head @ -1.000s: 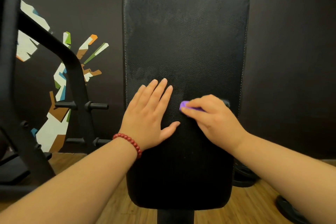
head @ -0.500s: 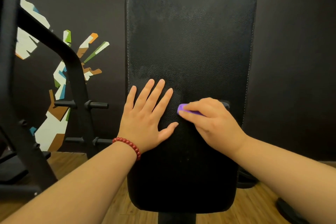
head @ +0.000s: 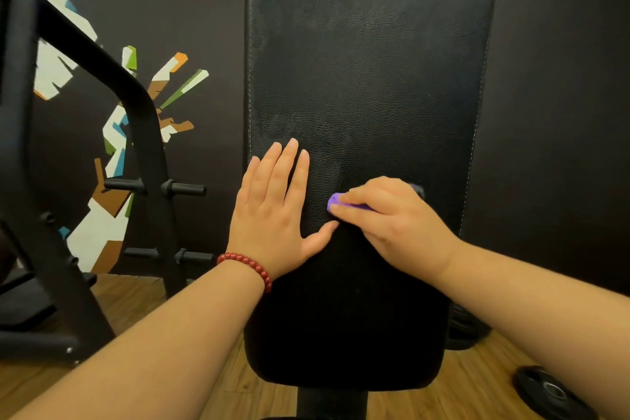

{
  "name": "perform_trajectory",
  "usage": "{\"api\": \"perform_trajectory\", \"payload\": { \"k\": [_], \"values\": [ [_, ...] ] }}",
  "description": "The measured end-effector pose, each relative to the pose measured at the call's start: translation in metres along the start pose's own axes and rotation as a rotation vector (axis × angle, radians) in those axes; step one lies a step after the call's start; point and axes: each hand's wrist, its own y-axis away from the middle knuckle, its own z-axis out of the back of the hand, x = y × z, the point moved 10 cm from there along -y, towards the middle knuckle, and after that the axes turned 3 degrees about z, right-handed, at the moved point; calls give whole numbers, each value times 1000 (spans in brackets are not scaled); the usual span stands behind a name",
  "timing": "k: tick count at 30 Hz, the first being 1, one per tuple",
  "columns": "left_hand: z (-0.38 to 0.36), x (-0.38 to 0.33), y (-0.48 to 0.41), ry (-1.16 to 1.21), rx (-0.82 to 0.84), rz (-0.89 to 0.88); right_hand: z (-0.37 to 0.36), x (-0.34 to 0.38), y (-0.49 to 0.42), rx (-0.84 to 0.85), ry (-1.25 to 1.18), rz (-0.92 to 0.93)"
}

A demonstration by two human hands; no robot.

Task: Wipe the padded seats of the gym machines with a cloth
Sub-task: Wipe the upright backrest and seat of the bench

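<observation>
A tall black padded bench pad (head: 368, 61) fills the middle of the view, tilted up toward the dark wall. My left hand (head: 276, 211) lies flat on its left half, fingers straight and together, a red bead bracelet on the wrist. My right hand (head: 392, 225) sits on the pad's right half with fingers curled over a small purple cloth (head: 335, 203); only the cloth's left tip shows, pressed to the leather. The thumb tip of my left hand nearly meets the right hand's fingers.
A black steel rack (head: 136, 133) with short weight pegs (head: 184, 188) stands to the left. A weight plate (head: 554, 394) lies on the wooden floor at lower right, and another dark plate (head: 467, 331) rests behind the pad. The bench post (head: 332, 402) drops below the pad.
Both hands stay at about the same spot on the pad. The view has shifted slightly, so the pad sits a bit further right and higher in frame.
</observation>
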Motion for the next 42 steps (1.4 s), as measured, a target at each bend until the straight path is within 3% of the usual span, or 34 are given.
{"api": "perform_trajectory", "payload": {
  "k": [2,6,15,22,28,32,34,42],
  "values": [
    [-1,2,0,-8,15,24,9,-15,-16,-52,47,-51],
    [-1,6,2,14,25,69,28,-49,-30,-275,59,-327],
    [-4,19,15,109,91,237,-7,-3,6,110,16,13],
    [-8,33,35,292,174,482,9,-26,-30,-108,31,-243],
    [-9,37,46,478,135,544,-14,11,-18,66,-31,-61],
    [-9,39,47,501,149,543,17,-31,-62,-203,-9,-269],
    [-10,39,49,525,152,535,17,-36,-66,-244,-1,-323],
    [-19,48,65,712,144,672,-27,24,-33,106,-27,83]
  ]
}}
